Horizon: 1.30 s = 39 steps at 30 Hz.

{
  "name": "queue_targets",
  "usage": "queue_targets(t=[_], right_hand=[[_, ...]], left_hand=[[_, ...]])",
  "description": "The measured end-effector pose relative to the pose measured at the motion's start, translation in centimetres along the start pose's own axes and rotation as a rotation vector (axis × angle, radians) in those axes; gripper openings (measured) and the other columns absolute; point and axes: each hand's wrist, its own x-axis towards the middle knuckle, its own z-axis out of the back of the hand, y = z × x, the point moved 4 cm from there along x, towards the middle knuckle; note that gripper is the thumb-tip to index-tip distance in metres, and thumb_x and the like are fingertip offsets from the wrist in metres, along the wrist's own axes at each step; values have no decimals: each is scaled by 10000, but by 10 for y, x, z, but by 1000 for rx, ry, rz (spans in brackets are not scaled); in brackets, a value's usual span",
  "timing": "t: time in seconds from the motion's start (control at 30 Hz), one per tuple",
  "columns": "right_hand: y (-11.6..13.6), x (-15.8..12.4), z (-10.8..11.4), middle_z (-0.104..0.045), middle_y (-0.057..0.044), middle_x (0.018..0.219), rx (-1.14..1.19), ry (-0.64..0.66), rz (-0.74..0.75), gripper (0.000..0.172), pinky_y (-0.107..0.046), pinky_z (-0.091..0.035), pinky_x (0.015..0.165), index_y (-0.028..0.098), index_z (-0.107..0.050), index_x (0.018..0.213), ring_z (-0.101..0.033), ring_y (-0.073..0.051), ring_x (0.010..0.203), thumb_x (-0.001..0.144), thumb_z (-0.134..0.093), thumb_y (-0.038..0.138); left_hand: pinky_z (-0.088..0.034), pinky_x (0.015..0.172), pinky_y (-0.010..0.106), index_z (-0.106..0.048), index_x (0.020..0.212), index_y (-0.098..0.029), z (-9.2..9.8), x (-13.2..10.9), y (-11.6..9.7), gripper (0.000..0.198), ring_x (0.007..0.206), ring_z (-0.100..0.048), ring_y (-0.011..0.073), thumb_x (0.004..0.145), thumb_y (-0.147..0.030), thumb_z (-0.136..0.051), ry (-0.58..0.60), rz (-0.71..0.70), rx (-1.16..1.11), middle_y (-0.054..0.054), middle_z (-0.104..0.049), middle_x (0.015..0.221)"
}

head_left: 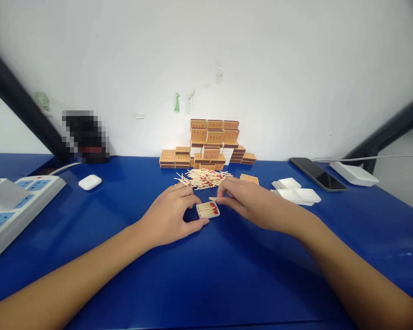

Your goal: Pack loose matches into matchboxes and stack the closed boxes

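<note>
A small white matchbox tray (208,216) lies on the blue table, holding a layer of matches (207,210) with their red heads to the right. Around its left side curls my left hand (172,214), thumb at the near edge and fingers at the far edge, gripping it. My right hand (246,197) is closed in a pinch just above the tray's far right corner, with pale matchsticks (213,199) sticking out leftward from its fingertips; their heads are hidden. Right behind both hands is a loose pile of matches (203,178).
Yellow matchboxes (215,136) stand stacked against the wall, with one matchbox (249,179) lying apart. White empty trays (298,195) sit at right, near a phone (317,174) and a white box (354,174). Leftward are an earbud case (90,182) and a power strip (37,195).
</note>
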Motion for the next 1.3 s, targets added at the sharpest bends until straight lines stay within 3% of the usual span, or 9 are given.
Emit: queue_targets(t=[0.2, 0.53, 0.87, 1.3], right_hand=[[24, 4, -20, -659, -64, 1025, 13, 18, 79, 145, -306, -416, 729, 201, -561, 919, -593, -184, 846, 1057, -534, 238], [13, 3, -5, -668, -31, 941, 3, -110, 117, 85, -298, -414, 731, 219, -678, 931, -598, -180, 853, 995, -625, 198], [16, 3, -10, -670, -49, 942, -43, -71, 103, 204, -308, -429, 739, 205, -748, 953, -616, -179, 847, 1021, -558, 171], [7, 1, -15, -657, -41, 996, -43, -9, 78, 138, -309, -434, 753, 207, -675, 952, -608, -174, 862, 1031, -562, 197]], left_hand=[[-499, 846, 406, -735, 988, -175, -1, 0, -2, 249, 889, -611, 233, 920, -414, -727, -7, -26, -3, 45, -641, 880], [-505, 849, 409, -737, 992, -188, 0, 0, -2, 284, 892, -612, 236, 906, -458, -749, 0, -13, -2, 48, -646, 889], [-507, 851, 409, -742, 1015, -178, 1, 1, -3, 274, 897, -621, 240, 902, -427, -758, -5, -30, -10, 50, -650, 884], [-502, 808, 386, -730, 981, -182, 0, 0, -3, 260, 869, -607, 226, 906, -429, -754, -14, -57, -40, 43, -649, 871]])
